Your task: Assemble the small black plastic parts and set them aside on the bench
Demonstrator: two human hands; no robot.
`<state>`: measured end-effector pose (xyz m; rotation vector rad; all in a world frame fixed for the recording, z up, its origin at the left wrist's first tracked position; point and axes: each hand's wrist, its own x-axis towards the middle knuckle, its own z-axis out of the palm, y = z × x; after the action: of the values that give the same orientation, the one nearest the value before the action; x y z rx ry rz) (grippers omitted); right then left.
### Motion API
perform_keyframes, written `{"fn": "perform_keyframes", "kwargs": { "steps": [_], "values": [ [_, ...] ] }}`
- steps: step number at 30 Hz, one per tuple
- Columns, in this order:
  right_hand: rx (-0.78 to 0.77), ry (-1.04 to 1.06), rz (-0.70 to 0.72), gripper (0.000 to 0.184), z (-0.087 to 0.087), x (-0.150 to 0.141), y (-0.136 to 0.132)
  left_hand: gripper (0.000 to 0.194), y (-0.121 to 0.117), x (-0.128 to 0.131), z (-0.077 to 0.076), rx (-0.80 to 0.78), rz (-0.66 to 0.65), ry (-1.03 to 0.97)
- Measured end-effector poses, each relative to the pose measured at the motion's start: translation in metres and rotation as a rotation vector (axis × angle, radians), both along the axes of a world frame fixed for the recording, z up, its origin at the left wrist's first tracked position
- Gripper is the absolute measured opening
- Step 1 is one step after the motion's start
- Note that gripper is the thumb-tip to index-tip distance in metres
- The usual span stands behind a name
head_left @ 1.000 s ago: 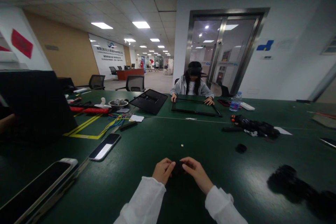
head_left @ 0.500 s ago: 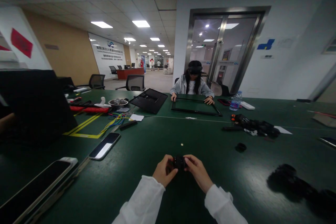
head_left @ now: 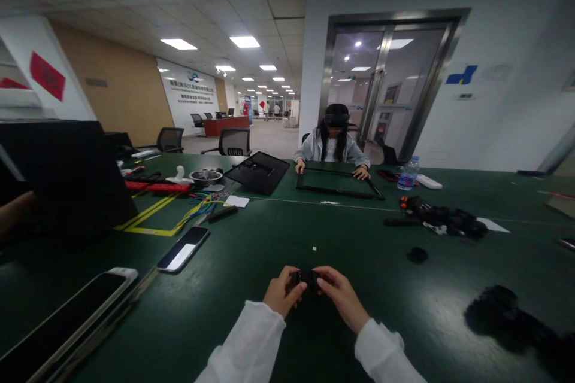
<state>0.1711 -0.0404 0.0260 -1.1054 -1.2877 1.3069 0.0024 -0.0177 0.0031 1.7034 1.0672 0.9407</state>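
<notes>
Between my two hands is a small black part, too dark to name its kind. My left hand pinches its left side between thumb and fingers. On the other side, the fingertips of my right hand close on its right end. The part is held just above the green table. A tiny pale square piece lies beyond my hands, and a small black round piece rests to the right.
Phones lie at left, near coloured wires and a metal bowl. A black panel lies at the back. Opposite, a person holds a black frame. Black parts and a bottle stand right.
The view has shifted slightly. My left thumb and fingers have closed further round the black part, and my right fingers have shifted a little on it.
</notes>
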Motion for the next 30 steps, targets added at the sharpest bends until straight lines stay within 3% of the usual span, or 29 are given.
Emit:
{"fn": "perform_keyframes", "kwargs": {
  "steps": [12,18,21,25,30],
  "values": [
    [-0.010,0.013,0.021,0.026,-0.011,0.004,0.002,0.027,-0.003,-0.001,0.010,-0.029,-0.018,0.055],
    [-0.044,-0.028,0.046,0.028,-0.003,0.003,-0.002,0.025,0.003,-0.003,0.003,0.236,0.144,0.053],
    [-0.037,-0.036,0.052,0.027,0.000,0.003,-0.003,0.025,0.005,-0.002,-0.003,0.208,0.175,-0.027],
    [-0.003,-0.025,0.062,0.026,-0.004,0.002,0.000,0.025,0.004,-0.002,-0.004,0.153,0.118,-0.061],
    [-0.006,0.004,0.025,0.025,-0.007,0.002,0.002,0.030,0.001,-0.005,0.003,0.240,0.040,0.028]
  ]
}}
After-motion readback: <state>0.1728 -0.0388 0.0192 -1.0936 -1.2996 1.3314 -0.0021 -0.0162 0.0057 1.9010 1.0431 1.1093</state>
